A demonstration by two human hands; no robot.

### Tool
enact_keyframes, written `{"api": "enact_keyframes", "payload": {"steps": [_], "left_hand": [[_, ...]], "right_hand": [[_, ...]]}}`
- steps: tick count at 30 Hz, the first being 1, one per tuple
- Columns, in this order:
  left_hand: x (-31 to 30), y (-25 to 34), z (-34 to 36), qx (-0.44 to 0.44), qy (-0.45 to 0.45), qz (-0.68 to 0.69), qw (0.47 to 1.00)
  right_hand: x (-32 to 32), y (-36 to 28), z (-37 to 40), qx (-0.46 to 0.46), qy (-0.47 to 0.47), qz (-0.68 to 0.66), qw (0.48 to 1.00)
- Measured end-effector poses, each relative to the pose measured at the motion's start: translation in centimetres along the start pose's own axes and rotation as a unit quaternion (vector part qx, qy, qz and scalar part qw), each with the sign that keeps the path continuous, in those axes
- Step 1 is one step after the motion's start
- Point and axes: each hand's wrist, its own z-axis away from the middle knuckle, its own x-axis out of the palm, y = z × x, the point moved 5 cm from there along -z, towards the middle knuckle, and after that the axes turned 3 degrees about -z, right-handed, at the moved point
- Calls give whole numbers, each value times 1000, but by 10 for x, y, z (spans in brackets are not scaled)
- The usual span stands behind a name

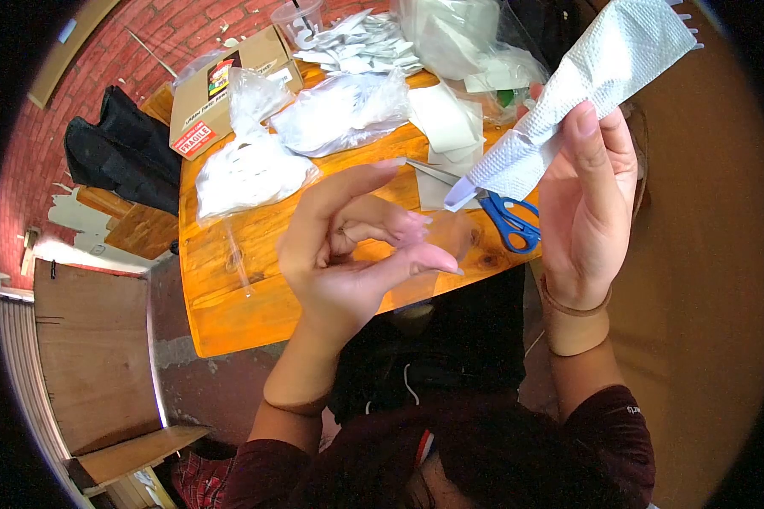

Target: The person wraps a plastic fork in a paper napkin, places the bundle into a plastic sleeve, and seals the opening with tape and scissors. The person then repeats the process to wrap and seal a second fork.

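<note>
My right hand holds up a white paper napkin wrapped around a plastic fork. The tines stick out at the upper right, and a pale handle end shows at the lower left. Thumb and fingers pinch the wrapped fork along its middle. My left hand hovers over the table's front part, with its thumb apart from the curled fingers and nothing clearly visible between them. A faint clear film seems to show beside its thumb. Blue-handled scissors lie on the table under the wrapped fork, blades partly covered.
On the wooden table are plastic bags of white items, another filled bag, a pile of white packets, paper sheets, a cardboard box and a clear cup. A black cloth hangs at left.
</note>
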Motion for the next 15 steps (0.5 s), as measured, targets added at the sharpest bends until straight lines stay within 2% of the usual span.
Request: {"api": "enact_keyframes", "payload": {"steps": [5, 8, 15], "left_hand": [[-1, 0, 0, -4, 7, -6, 1000], [1, 1, 0, -35, 28, 10, 999], [1, -2, -1, -14, 3, 14, 1000]], "right_hand": [[0, 0, 1, 13, -3, 12, 1000], [1, -1, 3, 17, -12, 24, 999], [1, -1, 6, 57, -14, 8, 998]]}}
